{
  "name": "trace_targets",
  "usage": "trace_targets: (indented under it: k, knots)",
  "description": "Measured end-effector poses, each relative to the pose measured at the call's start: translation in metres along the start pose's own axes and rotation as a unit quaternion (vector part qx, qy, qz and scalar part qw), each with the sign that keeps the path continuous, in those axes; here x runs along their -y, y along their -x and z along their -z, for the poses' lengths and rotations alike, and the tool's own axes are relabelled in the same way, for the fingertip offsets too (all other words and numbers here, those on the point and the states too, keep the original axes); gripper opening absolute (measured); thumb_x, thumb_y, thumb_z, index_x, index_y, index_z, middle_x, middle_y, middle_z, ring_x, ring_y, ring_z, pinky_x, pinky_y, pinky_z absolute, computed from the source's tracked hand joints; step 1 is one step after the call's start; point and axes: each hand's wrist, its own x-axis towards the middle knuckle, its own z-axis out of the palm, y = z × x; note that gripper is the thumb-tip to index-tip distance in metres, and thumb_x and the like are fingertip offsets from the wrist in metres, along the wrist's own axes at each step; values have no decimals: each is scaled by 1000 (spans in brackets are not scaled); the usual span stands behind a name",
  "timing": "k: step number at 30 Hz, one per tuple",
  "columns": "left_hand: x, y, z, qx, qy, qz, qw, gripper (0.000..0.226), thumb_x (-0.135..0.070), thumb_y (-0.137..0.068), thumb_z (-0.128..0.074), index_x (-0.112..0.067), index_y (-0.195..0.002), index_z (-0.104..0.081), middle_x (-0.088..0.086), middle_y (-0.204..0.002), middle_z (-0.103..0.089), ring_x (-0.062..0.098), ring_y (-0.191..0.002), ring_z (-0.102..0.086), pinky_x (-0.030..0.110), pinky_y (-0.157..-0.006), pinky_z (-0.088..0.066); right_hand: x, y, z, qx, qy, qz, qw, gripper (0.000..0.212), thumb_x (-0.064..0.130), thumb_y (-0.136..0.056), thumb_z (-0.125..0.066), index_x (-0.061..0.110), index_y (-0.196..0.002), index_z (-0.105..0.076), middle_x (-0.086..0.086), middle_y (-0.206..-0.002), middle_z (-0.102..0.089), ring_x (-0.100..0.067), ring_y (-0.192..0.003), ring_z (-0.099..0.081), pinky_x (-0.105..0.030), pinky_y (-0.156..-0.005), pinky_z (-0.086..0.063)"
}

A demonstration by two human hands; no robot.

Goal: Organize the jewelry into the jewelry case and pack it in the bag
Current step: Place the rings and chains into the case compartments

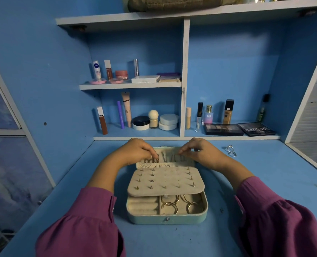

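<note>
While the purple sleeves (90,216) filled the bottom corners of the frame, the jewelry case (167,217) sat open at lower centre on the blue desk (265,191), its front tray holding gold bangles (172,206) and chains beside padded ring rolls (142,205). Just above, the earring panel (166,179) lay tilted over the tray, studded with small posts. Further up, at the lid's elastic pocket (165,165), both hands were busy: the left hand (135,150) pinched a dark, linked chain (152,160) between curled fingertips, and the right hand (200,151) pinched something fine at the lid's hooks, too small to tell. By the look of it, that chain would be light, limp and quick to tangle, best held near its clasp end, never tugged. To the right of centre, two silver rings (231,151) waited on the desk, well apart from the case; small, hard, slippery. Beyond, the shelves (129,86) of cosmetics, and a fabric bag (172,4) at the top edge.
</note>
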Motion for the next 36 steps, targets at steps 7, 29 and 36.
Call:
trace_targets:
  k: [7,29,36]
  knots:
    - [16,16,26,18,73,14,997,17,-7,-85,-68,-21,-85,-77,-5,-88,-73,5,-83,-61,18,-76,-43,5,10,27,140,-71,-45,987,18,1,-81,-70,16,-87,-77,6,-83,-74,0,-77,-65,-9,-68,-46]
    - [46,31,36,233,229,78,942,60,-16,-56,-86,-5,-110,-63,13,-77,-68,18,-65,-66,26,-59,-55,-2,20,38,207,-135,-82,965,21,12,-70,-76,25,-86,-78,-13,-99,-70,-12,-82,-62,-21,-73,-46]
    - [50,31,30,188,280,55,940,60,-31,-41,-96,-6,-91,-74,15,-76,-68,18,-62,-65,24,-55,-54,-4,21,38,184,-130,-105,969,15,3,-85,-65,8,-97,-73,7,-59,-60,-3,-50,-41,-16,-51,-33]
